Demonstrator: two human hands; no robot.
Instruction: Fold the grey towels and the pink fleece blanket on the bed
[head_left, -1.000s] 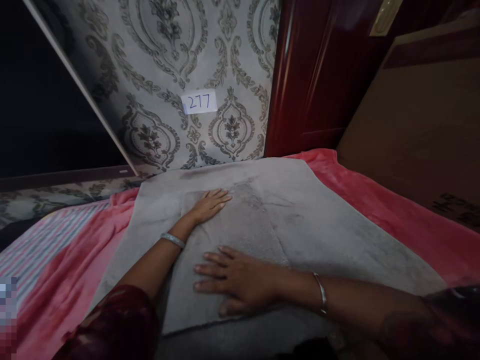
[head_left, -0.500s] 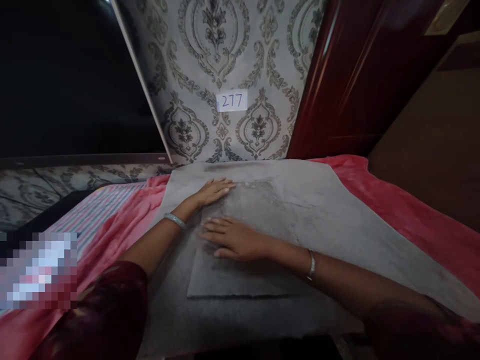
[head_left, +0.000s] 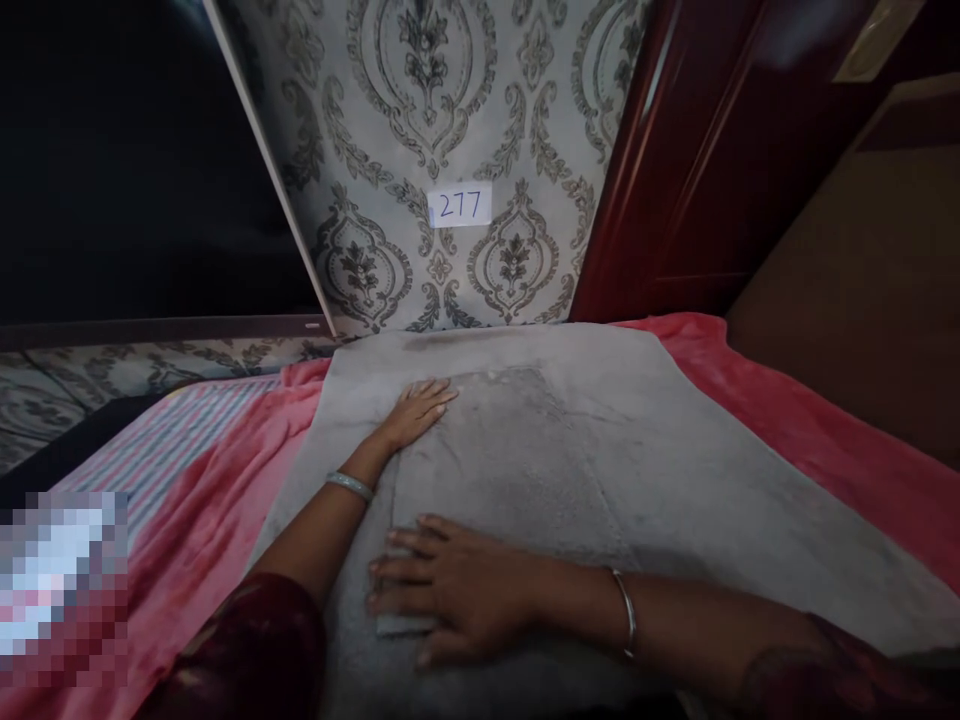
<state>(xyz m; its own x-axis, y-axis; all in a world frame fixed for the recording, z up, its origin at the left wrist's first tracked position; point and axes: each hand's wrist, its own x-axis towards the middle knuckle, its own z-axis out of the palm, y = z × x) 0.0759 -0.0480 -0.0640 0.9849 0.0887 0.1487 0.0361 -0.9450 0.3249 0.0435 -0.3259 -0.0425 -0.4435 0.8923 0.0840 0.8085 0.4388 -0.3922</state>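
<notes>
The left hand (head_left: 418, 412) lies flat, fingers extended, gripping nothing, apparently to anchor the rectangular grey plush cloth (head_left: 517, 460) extending right of its fingertips. The right hand (head_left: 469, 590), spread and empty, covers the cloth's near-left part, likely to keep it flat. A larger pale-grey plush sheet (head_left: 712, 500) lies beneath.

Left hand (head_left: 416, 414) and right hand (head_left: 476, 592) lay palm down and unclenched, well apart.
The left forearm (head_left: 319, 535) slanted forward from the lower left, the left wrist (head_left: 380, 447) nearly in line with it, and the left fingers (head_left: 435, 387) pointed forward and rightward, lightly fanned. The right forearm (head_left: 697, 615) came in from the lower right, the right wrist (head_left: 559, 590) almost straight, the right fingers (head_left: 411, 569) splayed leftward and the right thumb (head_left: 444, 647) set apart on the near side.
</notes>
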